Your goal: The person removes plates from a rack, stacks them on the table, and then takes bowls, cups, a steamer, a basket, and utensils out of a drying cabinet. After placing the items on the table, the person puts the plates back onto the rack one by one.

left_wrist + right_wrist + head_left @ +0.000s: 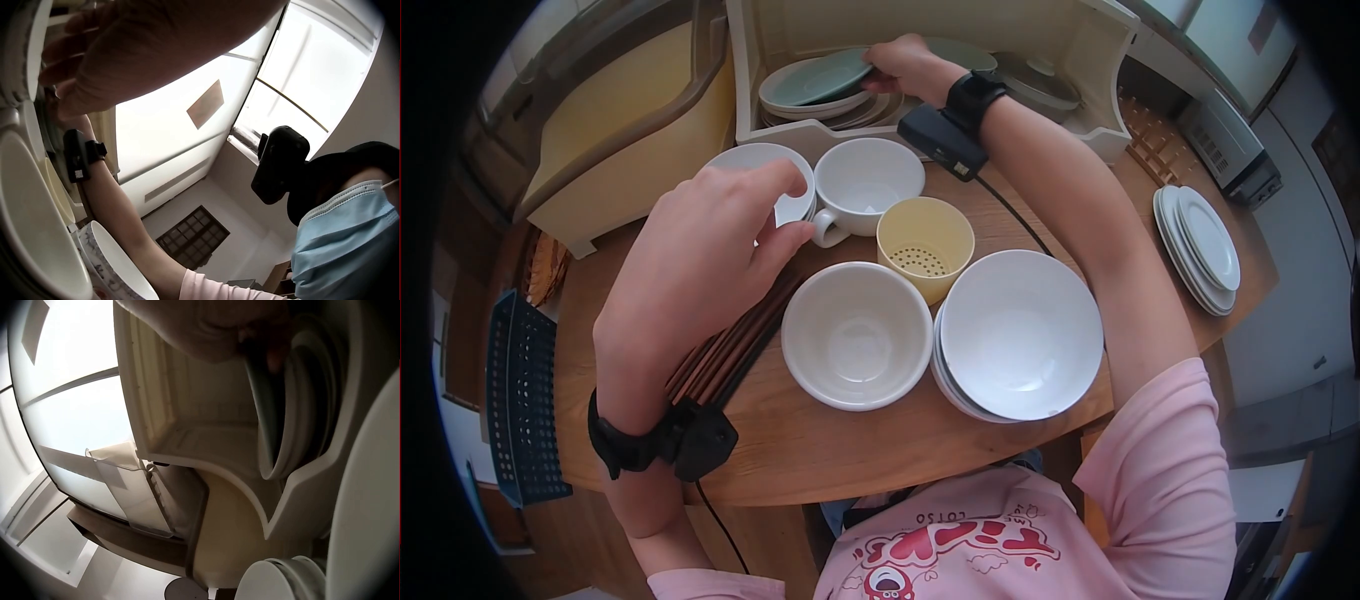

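Observation:
My right hand (912,68) pinches the right edge of a pale green plate (828,78) inside the cream dish rack. The plate lies tilted on white plates (775,92); in the right wrist view, the green plate (267,406) leans against that stack. Over the table's left side hangs my left hand (700,235), fingers loosely bent and holding nothing. It partly covers a stack of white bowls (745,155). Next to them is a white cup (870,180) with a handle. Below the left hand lie brown chopsticks (735,340), partly hidden by the wrist.
A yellow cup with holes (925,245), a cream bowl (858,335) and stacked white bowls (1020,335) occupy the wooden table. White plates (1200,245) lie at the right. The dish rack (830,28) stands at the back, with a blue basket (520,400) at the left.

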`<state>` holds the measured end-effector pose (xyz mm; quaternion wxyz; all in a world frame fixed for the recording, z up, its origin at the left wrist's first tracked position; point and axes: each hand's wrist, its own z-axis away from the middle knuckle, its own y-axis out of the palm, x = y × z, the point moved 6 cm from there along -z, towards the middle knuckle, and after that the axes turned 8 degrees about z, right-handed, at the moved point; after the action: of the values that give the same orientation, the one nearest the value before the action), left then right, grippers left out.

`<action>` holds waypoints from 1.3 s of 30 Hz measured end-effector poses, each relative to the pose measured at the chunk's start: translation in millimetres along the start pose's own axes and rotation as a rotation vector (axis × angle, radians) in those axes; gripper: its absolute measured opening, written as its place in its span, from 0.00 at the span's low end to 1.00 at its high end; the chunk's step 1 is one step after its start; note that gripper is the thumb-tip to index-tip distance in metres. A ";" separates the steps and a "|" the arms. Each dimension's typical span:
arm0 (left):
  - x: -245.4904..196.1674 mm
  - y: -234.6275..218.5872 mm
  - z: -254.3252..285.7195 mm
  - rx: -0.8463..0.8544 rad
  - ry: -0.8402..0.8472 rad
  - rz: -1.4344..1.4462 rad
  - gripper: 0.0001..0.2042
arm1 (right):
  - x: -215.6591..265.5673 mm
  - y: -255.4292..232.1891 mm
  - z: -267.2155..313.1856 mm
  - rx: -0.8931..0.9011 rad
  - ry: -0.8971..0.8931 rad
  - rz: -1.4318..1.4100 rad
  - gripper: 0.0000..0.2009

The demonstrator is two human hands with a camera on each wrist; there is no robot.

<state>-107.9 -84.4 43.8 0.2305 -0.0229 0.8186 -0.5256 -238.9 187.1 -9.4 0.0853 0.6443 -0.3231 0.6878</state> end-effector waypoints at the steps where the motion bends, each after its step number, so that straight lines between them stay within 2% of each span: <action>1: -0.1 0.1 0.0 0.002 -0.007 0.002 0.11 | -0.3 -1.4 0.4 -0.017 -0.008 0.022 0.09; 6: -0.4 0.6 0.1 0.013 -0.018 0.002 0.10 | -14.1 -3.9 -11.7 -0.062 -0.051 0.168 0.08; 9: -0.6 0.8 0.5 0.015 -0.018 -0.004 0.11 | -19.7 -6.8 -16.0 -0.061 -0.061 0.262 0.11; 11: -0.9 1.3 0.7 0.016 -0.018 -0.011 0.11 | -10.7 -7.8 -6.0 -0.059 -0.134 0.567 0.15; 17: 0.0 3.3 0.7 0.016 -0.013 -0.024 0.11 | -10.2 3.5 4.1 -0.090 -0.148 0.672 0.22; 20: 0.7 4.3 0.7 0.024 -0.020 -0.024 0.11 | -6.1 5.3 14.2 -0.077 -0.064 0.693 0.16; 27: 0.1 4.6 0.3 0.023 -0.013 -0.029 0.11 | -5.1 1.2 16.2 -0.082 -0.047 0.695 0.20; 29: 0.5 4.6 0.6 0.030 -0.017 -0.026 0.11 | 1.9 -3.9 18.8 -0.039 -0.126 0.768 0.22; 30: 0.7 4.5 0.7 0.032 -0.021 -0.030 0.11 | 1.7 -10.3 18.2 -0.041 -0.124 0.767 0.22; 32: -1.4 3.1 0.5 0.037 -0.022 -0.032 0.11 | 15.9 -30.1 21.4 -0.172 -0.355 0.746 0.24; 33: -2.0 1.8 0.3 0.054 -0.055 -0.031 0.11 | 16.4 -42.3 26.4 -0.173 -0.353 0.748 0.24; 35: -0.4 3.3 0.4 0.071 -0.085 -0.024 0.11 | 25.1 -72.6 46.6 -0.198 -0.480 0.791 0.24; 37: 1.8 4.3 1.0 0.037 -0.042 -0.009 0.10 | 20.3 -109.6 62.7 -0.162 -0.459 0.789 0.24; 39: 2.6 6.7 0.9 0.041 -0.035 -0.004 0.10 | 9.6 -148.7 82.3 -0.143 -0.310 0.780 0.22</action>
<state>-108.5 -82.9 36.7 0.2442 -0.0289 0.8035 -0.5422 -92.6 254.1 46.2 -0.1865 0.5622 -0.5984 0.5395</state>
